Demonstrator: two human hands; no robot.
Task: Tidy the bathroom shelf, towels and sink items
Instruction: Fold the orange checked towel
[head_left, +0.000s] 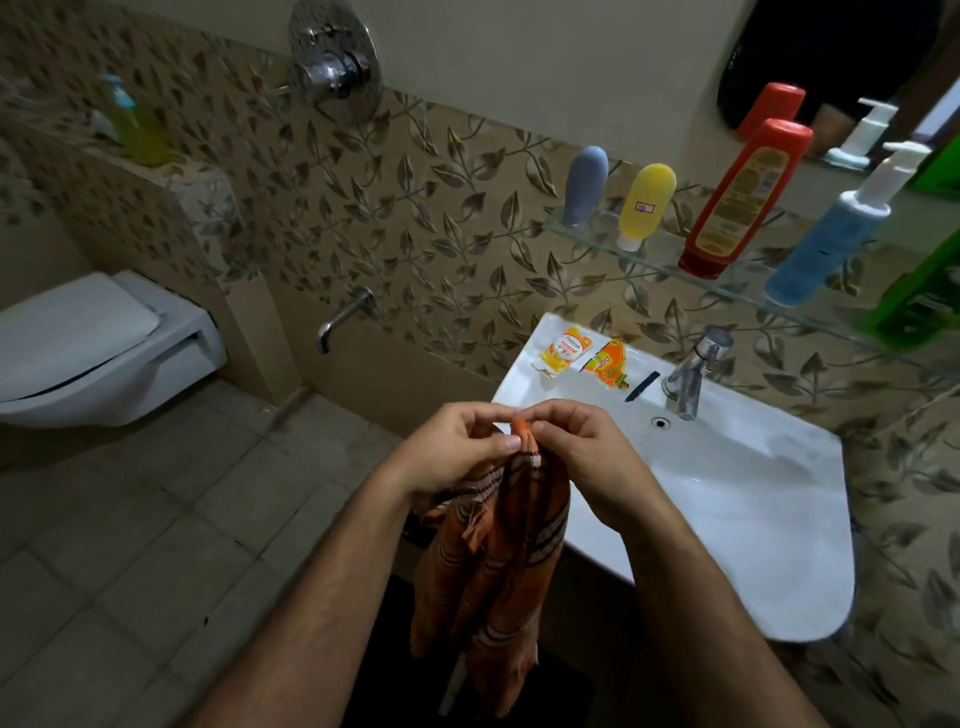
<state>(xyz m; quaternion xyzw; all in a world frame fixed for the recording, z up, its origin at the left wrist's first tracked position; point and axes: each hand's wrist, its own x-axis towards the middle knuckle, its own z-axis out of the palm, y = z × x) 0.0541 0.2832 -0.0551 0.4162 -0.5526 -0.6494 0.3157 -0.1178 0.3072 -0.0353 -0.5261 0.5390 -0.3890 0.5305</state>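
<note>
An orange striped towel (498, 561) hangs down in front of the white sink (737, 499). My left hand (452, 452) and my right hand (587, 457) both pinch its top corner, fingertips meeting at the fabric. On the sink's back rim lie two orange sachets (563, 351) (608, 366) and a small dark strip (642, 385). The glass shelf (660, 260) above carries a grey tube (584, 186), a yellow bottle (647, 203), a red bottle (743, 200) and a blue pump bottle (836, 228).
A chrome tap (693, 371) stands at the sink's back. A green bottle (924, 291) sits at the shelf's right end. A wall-hung toilet (98, 348) is at the left, with a wall spout (343, 317), a shower mixer (332, 67) and a yellow bottle (140, 130) on a ledge.
</note>
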